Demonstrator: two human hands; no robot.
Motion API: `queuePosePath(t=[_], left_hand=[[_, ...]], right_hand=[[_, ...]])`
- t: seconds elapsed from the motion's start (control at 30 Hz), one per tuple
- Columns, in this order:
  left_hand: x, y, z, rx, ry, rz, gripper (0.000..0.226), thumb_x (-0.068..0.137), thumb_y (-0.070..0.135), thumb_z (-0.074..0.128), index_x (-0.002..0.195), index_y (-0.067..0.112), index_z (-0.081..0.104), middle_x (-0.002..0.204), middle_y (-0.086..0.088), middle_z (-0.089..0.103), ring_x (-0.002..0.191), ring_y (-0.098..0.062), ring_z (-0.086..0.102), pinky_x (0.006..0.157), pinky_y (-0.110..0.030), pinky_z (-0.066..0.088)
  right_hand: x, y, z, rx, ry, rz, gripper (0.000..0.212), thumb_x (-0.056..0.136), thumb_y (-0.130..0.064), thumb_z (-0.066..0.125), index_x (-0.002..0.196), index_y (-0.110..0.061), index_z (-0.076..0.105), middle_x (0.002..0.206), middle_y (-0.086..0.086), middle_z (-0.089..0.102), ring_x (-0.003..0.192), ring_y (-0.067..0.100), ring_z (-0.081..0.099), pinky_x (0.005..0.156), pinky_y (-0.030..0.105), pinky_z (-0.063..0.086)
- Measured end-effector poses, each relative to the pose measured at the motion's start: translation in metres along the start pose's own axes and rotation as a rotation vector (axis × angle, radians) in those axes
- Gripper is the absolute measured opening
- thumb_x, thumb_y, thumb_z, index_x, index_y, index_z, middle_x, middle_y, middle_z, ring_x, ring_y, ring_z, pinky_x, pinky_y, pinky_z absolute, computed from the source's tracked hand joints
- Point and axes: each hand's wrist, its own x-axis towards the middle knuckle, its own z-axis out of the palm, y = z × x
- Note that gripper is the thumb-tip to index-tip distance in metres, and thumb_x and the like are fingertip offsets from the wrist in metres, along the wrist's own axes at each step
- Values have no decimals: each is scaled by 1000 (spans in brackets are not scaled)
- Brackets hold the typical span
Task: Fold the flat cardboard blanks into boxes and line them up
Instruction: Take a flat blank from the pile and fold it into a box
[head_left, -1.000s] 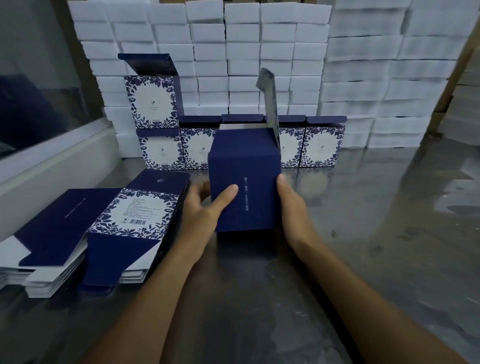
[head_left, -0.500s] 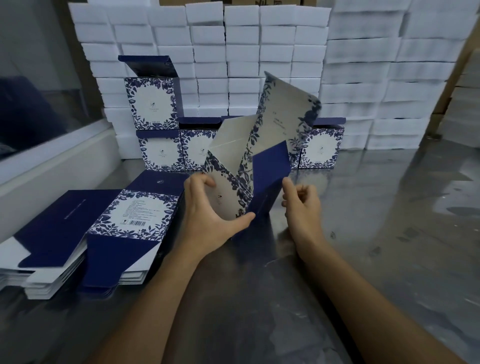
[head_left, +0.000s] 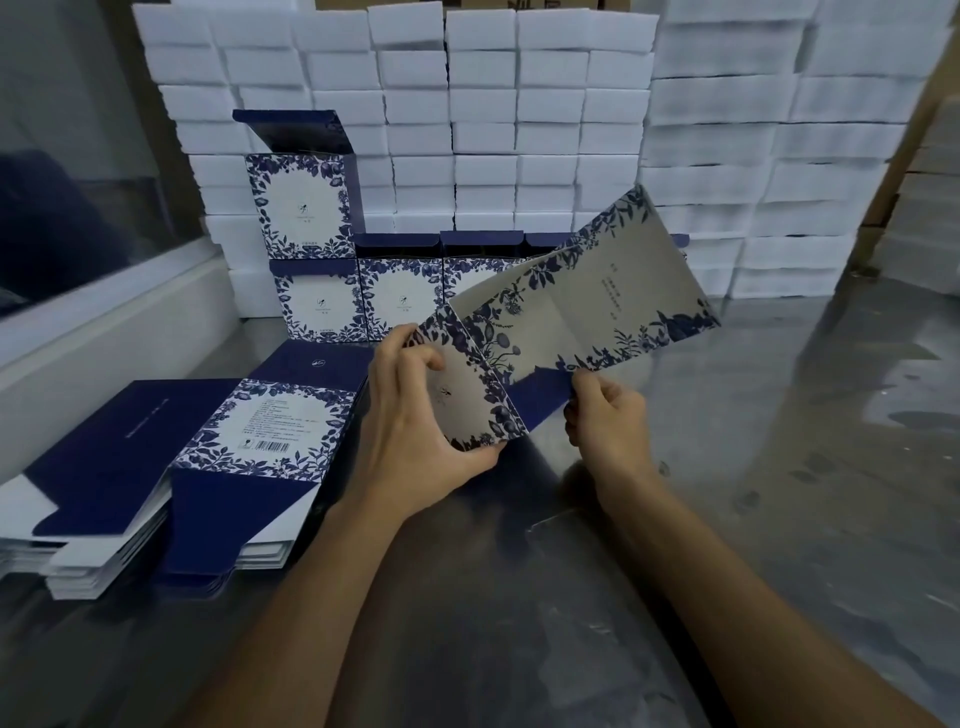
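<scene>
Both hands hold a half-formed cardboard box (head_left: 582, 306), navy outside with blue floral print on pale panels, tipped onto its side above the table. My left hand (head_left: 421, 415) grips its lower left panel, thumb under the bottom edge. My right hand (head_left: 602, 415) pinches the navy lower edge. A row of folded boxes (head_left: 400, 296) stands behind against the white wall of blocks, with one more folded box (head_left: 301, 208) stacked on top at the left, its lid flap up. Two piles of flat blanks (head_left: 223, 457) lie at the left.
A wall of white foam blocks (head_left: 519, 130) fills the back and right. A white ledge under a window (head_left: 104, 322) runs along the left. The table (head_left: 779, 467) is shiny grey metal. Brown cartons (head_left: 930, 171) stand at the far right.
The box stood upright between both hands with its navy side facing me. It has since been turned and tipped to the right, floral panels now showing, and both hands have shifted their grip.
</scene>
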Motion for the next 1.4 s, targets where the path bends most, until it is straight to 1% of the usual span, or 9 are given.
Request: queuePosePath(t=[0.17, 0.43, 0.63, 0.8, 0.9, 1.03, 1.2, 1.3, 1.4], left_hand=[[-1, 1, 2, 59, 16, -17, 87, 50, 45, 88, 114, 17, 36, 146, -10, 25, 135, -28, 29, 96, -53, 47], [0, 1, 1, 104, 11, -6, 87, 49, 42, 90, 113, 18, 35, 146, -11, 25, 136, -31, 30, 94, -55, 47], [-1, 1, 2, 115, 52, -50, 89, 52, 59, 79, 116, 9, 44, 143, -15, 31, 131, -32, 33, 94, -52, 47], [-1, 3, 1, 145, 36, -49, 100, 49, 66, 80, 121, 7, 44, 143, -16, 34, 131, -33, 35, 96, -50, 45], [1, 5, 1, 82, 34, -58, 107, 50, 67, 79, 129, 4, 43, 142, -15, 35, 132, -32, 36, 101, -52, 42], [1, 8, 0, 0, 76, -128, 105, 56, 76, 71, 135, 17, 35, 134, 0, 43, 123, -21, 45, 97, -52, 42], [2, 7, 2, -243, 13, -208, 82, 76, 73, 57, 144, 39, 25, 112, 3, 54, 100, -12, 55, 87, -44, 50], [2, 9, 4, -362, 9, -206, 68, 84, 68, 49, 145, 54, 22, 85, -5, 59, 78, -17, 57, 74, -39, 50], [2, 12, 5, -452, 22, -206, 61, 87, 63, 46, 143, 58, 22, 85, -4, 64, 79, -20, 59, 73, -31, 48]], right_hand=[[-6, 2, 5, -39, -120, -41, 52, 104, -35, 50, 61, -7, 48, 50, 2, 39, 46, 11, 30, 45, 20, 28], [-8, -2, 7, -65, -137, -4, 56, 97, -12, 51, 43, -20, 41, 43, -2, 33, 42, 12, 24, 46, 25, 21], [-13, -5, 10, -29, -234, -22, 59, 102, -37, 53, 45, -22, 48, 48, -1, 44, 44, 11, 35, 47, 21, 30], [-14, -3, 14, -74, -257, -40, 62, 100, -14, 51, 40, -23, 36, 44, -6, 32, 45, 13, 24, 52, 32, 21], [-14, -2, 11, -57, -200, -60, 53, 103, -27, 53, 53, -10, 54, 50, 3, 48, 47, 17, 40, 50, 29, 33], [-11, -5, 12, 38, -136, -1, 35, 102, -43, 52, 94, -12, 66, 76, -12, 73, 68, -2, 66, 62, 20, 51], [-6, -7, 9, 81, -33, -19, 23, 100, -45, 51, 98, -23, 54, 104, 5, 68, 92, 18, 62, 84, 38, 51], [-7, -11, 8, 83, -39, -38, 35, 85, -60, 51, 100, -29, 57, 112, 6, 67, 99, 17, 63, 88, 37, 48], [-8, -14, 7, 58, -66, -68, 50, 75, -76, 47, 103, -35, 56, 114, -3, 68, 108, 14, 64, 100, 41, 48]])
